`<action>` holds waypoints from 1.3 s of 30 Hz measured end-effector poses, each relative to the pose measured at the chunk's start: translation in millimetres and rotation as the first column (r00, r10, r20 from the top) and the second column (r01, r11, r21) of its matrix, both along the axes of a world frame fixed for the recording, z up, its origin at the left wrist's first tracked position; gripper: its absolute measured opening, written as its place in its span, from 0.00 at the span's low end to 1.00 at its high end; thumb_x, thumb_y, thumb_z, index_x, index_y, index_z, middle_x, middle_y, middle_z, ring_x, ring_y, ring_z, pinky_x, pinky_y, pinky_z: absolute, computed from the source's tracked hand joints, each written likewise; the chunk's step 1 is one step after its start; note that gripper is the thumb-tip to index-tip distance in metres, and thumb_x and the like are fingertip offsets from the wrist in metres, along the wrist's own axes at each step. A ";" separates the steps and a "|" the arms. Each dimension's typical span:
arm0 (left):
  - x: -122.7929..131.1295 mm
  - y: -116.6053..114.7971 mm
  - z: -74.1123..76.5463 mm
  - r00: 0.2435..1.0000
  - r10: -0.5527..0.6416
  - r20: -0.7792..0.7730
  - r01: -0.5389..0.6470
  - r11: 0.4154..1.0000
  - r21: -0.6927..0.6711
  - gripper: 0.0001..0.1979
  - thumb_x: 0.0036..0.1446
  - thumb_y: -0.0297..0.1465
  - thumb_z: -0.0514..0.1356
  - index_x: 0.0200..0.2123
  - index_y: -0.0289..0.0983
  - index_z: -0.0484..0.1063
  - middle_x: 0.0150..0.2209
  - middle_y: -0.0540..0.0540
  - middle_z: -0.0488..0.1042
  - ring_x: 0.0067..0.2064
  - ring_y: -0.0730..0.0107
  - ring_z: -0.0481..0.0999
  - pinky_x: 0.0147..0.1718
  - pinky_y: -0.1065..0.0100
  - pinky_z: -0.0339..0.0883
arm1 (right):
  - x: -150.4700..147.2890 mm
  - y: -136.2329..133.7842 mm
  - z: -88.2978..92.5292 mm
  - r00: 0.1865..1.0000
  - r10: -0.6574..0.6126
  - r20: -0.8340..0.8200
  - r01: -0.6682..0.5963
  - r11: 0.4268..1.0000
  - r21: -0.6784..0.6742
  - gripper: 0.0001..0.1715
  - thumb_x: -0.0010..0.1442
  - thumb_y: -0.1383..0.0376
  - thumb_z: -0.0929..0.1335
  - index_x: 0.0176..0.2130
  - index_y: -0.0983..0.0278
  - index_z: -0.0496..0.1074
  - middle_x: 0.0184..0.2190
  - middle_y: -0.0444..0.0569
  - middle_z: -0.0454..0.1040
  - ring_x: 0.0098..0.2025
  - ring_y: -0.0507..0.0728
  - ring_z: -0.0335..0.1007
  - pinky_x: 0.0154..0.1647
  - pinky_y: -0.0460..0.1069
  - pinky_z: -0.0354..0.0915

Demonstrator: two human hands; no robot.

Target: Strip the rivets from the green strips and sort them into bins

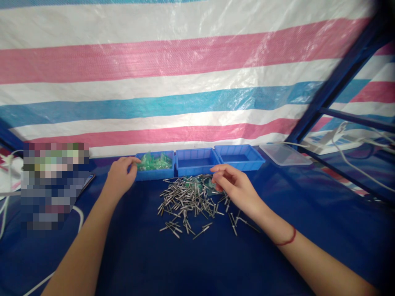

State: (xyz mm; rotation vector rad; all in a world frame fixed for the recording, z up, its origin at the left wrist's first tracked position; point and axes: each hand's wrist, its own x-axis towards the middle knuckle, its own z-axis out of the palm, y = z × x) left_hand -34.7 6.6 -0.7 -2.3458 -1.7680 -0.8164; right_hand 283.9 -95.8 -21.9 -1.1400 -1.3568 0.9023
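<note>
My left hand (121, 174) is at the left end of a blue bin (156, 174) that holds green, clear-wrapped packets (155, 160). Its fingers are bent and slightly apart at the rim, and I see nothing held in them. On the dark blue tabletop lies a loose pile of metal pop rivets (185, 199). More green packets (206, 181) lie among the rivets at the back of the pile. Over the right side of this pile, my right hand (233, 185) has loosely curled fingers, with a gap between thumb and forefinger. No object shows in it.
Two more blue bins, a middle one (197, 167) and a right one (239, 165), continue the row. A clear plastic lid (285, 154) lies farther right. White cables (80, 218) run along the left, near a pixelated area. A striped tarp (185, 98) hangs behind.
</note>
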 end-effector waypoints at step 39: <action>100.5 -73.1 -14.3 0.853 -0.522 0.025 0.522 0.853 0.008 0.11 0.62 0.29 0.52 0.45 0.40 0.72 0.44 0.44 0.73 0.48 0.60 0.68 0.48 0.58 0.61 | 24.8 8.5 -0.2 0.508 -0.135 0.851 -0.292 0.902 0.317 0.07 0.61 0.71 0.61 0.35 0.65 0.68 0.37 0.53 0.71 0.39 0.57 0.67 0.42 0.53 0.63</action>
